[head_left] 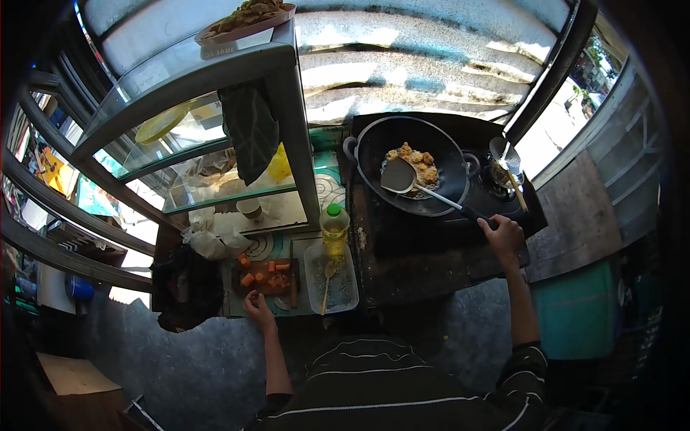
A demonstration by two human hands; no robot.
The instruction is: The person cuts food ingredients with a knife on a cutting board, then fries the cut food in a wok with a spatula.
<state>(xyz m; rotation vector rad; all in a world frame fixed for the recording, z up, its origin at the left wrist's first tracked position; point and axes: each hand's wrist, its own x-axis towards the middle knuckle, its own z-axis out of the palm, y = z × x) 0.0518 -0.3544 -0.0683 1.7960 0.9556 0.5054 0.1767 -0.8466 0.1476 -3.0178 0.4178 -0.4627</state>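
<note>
My right hand [503, 236] is closed round the black handle of a spatula [399, 174]. The spatula's flat blade lies over browned fried pieces [424, 172] in oil, inside a dark wok [449, 144] on the stove. At the counter's front edge, my left hand [259, 309] is near a small board [267, 287] with orange carrot pieces [259, 277]. Its fingers are curled together; whether they hold anything is too small to tell. A knife [294, 284] appears to lie along the board's right side.
Right of the board sit a plastic tub [343, 287] with a wooden spoon [327, 287] and a green-capped oil bottle [334, 224]. A glass cabinet [302, 136] rises behind. A black bag [183, 284] is at left, a small pan [501, 149] on the right burner.
</note>
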